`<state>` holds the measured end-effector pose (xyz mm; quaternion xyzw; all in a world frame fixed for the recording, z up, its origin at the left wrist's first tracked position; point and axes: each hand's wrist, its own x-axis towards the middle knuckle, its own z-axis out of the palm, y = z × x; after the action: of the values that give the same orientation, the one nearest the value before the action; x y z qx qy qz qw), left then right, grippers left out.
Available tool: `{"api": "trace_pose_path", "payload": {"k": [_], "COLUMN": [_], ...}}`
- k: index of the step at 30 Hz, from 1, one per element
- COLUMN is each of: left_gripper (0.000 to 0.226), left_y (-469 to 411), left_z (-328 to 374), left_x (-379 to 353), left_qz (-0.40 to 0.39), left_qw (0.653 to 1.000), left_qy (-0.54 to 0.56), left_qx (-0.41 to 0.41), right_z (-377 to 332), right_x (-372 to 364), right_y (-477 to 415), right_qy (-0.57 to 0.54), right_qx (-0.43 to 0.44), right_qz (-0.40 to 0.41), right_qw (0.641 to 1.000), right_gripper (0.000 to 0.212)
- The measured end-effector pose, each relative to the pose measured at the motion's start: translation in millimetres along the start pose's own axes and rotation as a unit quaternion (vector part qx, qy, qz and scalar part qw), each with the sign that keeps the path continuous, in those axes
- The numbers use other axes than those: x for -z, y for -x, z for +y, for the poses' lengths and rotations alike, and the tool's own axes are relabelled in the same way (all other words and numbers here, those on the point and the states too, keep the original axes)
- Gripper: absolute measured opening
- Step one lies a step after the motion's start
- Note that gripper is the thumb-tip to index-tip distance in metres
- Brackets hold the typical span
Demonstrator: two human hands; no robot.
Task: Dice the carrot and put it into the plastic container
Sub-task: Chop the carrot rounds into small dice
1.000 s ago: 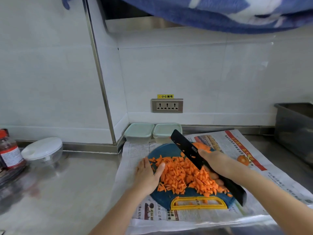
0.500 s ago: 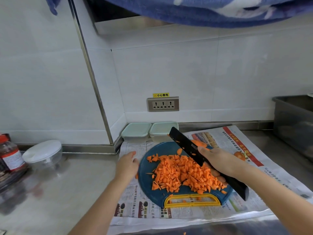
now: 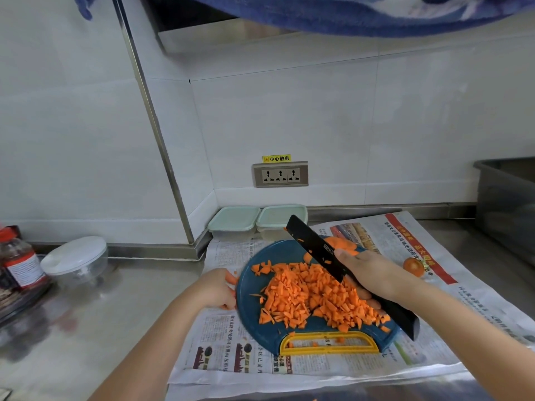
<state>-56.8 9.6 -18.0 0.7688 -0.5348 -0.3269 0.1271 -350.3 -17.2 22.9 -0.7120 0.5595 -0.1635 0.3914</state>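
Note:
A heap of diced carrot [image 3: 312, 296] lies on a round blue cutting board [image 3: 246, 311] with a yellow handle. A few larger carrot pieces [image 3: 341, 243] sit at the board's far edge, behind the knife. My right hand [image 3: 373, 273] grips a black knife [image 3: 312, 244], held slanting over the right side of the heap. My left hand [image 3: 215, 287] is at the board's left edge, its fingers curled on a few stray carrot bits [image 3: 230, 277]. Two plastic containers with pale green lids [image 3: 234, 222] [image 3: 279, 218] stand shut against the wall behind the board.
Newspaper [image 3: 463, 287] covers the steel counter under the board. A round clear tub with a white lid [image 3: 75, 257] and a red-labelled jar [image 3: 20, 263] stand at the left. A grey bin [image 3: 506, 204] is at the right. A wall socket [image 3: 280, 175] is behind.
My left hand has left the carrot heap and moved left to the board's edge, where it now curls on stray bits. The knife hand has hardly moved.

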Motion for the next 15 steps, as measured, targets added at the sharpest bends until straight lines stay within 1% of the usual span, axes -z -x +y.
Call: {"api": "trace_pose_path", "payload": {"k": [3,5,6,9,11,13,15], "left_gripper": [0.037,0.024,0.021,0.027,0.026,0.026,0.031], "left_y": [4.5,6.8,7.0,2.0,-1.5,-5.3,-11.1], "left_z": [5.6,7.9,7.9,9.9,16.8,24.9,30.2], "left_x": [-0.6,-0.4,-0.8,-3.8,-6.7,-10.0,-14.1], "left_qz": [-0.008,0.009,0.024,0.093,0.113,0.143,0.175], "left_qw": [0.999,0.998,0.998,0.994,0.987,0.980,0.976], "left_qy": [-0.046,-0.065,-0.060,-0.001,0.032,0.016,-0.010], "left_qx": [0.003,0.006,0.004,-0.055,-0.113,-0.137,-0.129], "right_z": [1.2,3.1,3.8,3.8,3.0,2.6,2.6], "right_x": [-0.3,-0.2,0.2,3.7,5.7,7.0,8.5], "right_y": [-0.4,-0.6,-0.6,1.7,3.5,4.7,5.4], "right_qy": [0.002,0.001,-0.003,-0.005,0.001,-0.006,-0.007], "right_qx": [0.003,0.005,0.004,-0.001,-0.004,-0.004,-0.005], "right_qz": [0.002,0.001,0.000,0.008,0.017,0.011,0.007], "right_qw": [1.000,1.000,1.000,1.000,1.000,1.000,1.000], "right_gripper": [0.062,0.062,0.062,0.060,0.059,0.058,0.059]}}
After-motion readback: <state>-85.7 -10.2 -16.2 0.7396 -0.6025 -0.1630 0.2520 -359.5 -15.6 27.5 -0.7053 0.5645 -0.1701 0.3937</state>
